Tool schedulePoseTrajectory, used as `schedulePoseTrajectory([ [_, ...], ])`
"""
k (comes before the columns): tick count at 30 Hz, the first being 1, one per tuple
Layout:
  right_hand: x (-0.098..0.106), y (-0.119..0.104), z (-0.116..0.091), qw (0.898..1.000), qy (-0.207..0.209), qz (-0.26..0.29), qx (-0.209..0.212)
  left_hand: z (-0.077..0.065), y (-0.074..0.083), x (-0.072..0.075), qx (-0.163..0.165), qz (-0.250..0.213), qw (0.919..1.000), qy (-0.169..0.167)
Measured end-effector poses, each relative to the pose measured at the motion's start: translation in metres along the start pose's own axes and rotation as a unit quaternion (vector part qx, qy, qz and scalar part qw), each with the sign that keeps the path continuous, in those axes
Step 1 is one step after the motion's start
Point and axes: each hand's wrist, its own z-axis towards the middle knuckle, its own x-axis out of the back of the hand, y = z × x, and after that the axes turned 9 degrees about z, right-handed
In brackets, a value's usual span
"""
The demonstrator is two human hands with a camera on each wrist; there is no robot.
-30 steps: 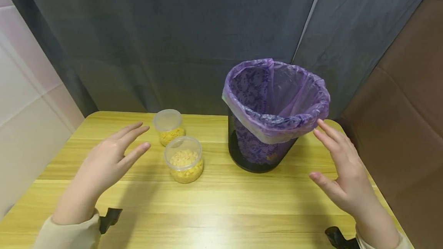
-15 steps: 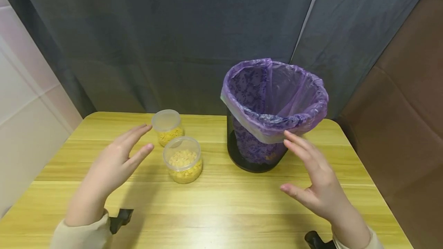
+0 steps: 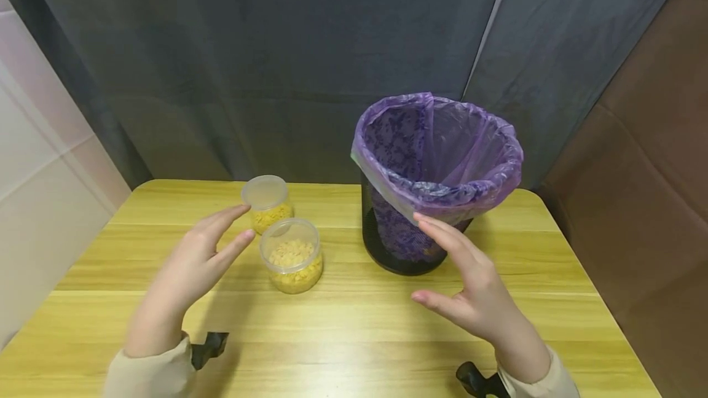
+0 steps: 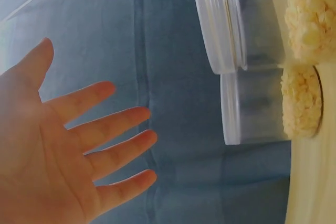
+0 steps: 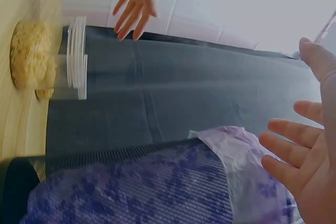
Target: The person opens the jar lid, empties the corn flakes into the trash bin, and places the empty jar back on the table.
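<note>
Two clear plastic jars with pale yellow flakes in them stand left of centre on the table: the front jar (image 3: 291,257) and, just behind it, the back jar (image 3: 267,204). My left hand (image 3: 200,260) hovers to their left with fingers extended and spread, holding nothing; its fingertips overlap the back jar's edge in the head view. In the left wrist view its palm (image 4: 47,150) faces the jars. My right hand (image 3: 470,281) is in the air in front of the lined bin (image 3: 437,201), its fingers extended and nothing in its grasp.
The bin is black mesh with a purple plastic bag (image 3: 442,201) folded over its rim. It stands right of the jars on a wooden table (image 3: 332,336). A dark grey curtain (image 3: 249,66) hangs behind, with a brown panel (image 3: 636,201) at the right.
My right hand has moved left, from the bin's right side to in front of it. My left hand has drifted right, closer to the jars. Jars and bin have stayed put.
</note>
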Motion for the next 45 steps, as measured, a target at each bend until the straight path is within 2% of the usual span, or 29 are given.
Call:
schedulePoseTrajectory([
  [6,-0.016,0.009,0.001,0.999,-0.007,0.036,-0.023,0.002,-0.004,-0.007,0.008,-0.020,0.9998,-0.001],
  [14,-0.035,0.020,-0.002,0.996,-0.015,0.062,-0.065,0.007,-0.009,-0.016,0.012,-0.020,0.9997,-0.001],
  [24,-0.056,0.034,-0.006,0.983,-0.051,0.096,-0.147,0.007,-0.013,-0.020,0.023,-0.028,0.9994,-0.001],
  [33,-0.066,0.045,-0.008,0.982,-0.058,0.072,-0.164,0.011,-0.015,-0.022,0.025,-0.043,0.9987,-0.011],
  [45,-0.082,0.057,-0.017,0.963,-0.092,0.067,-0.243,0.013,-0.016,-0.029,0.027,-0.039,0.9980,-0.040],
])
